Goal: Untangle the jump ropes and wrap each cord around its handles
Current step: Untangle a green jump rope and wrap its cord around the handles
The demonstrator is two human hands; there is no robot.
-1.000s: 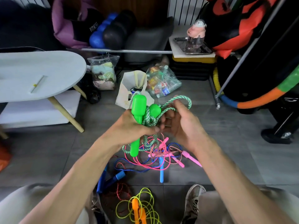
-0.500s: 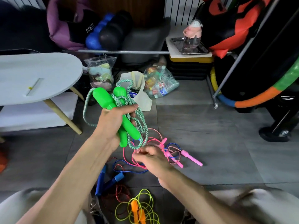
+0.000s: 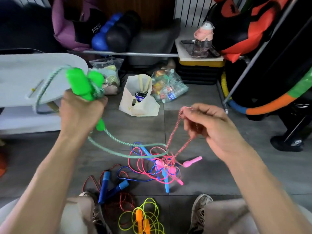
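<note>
Clamped in your left hand [image 3: 81, 112], the green handles [image 3: 82, 85] trail unwrapped cord; your right hand [image 3: 209, 125] pinches pink cord [image 3: 175, 132] above the floor tangle [image 3: 160, 162], mostly unsorted.

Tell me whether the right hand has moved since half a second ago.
Yes. The right hand rose from the tangle on the floor, pinching a pink cord, toward the white bag.

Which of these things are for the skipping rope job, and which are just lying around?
For the job: green rope in left hand; pink twisted cord in right hand; tangled pile; blue-handled rope; yellow rope.
Lying around: white bag, snack bag, table.
</note>
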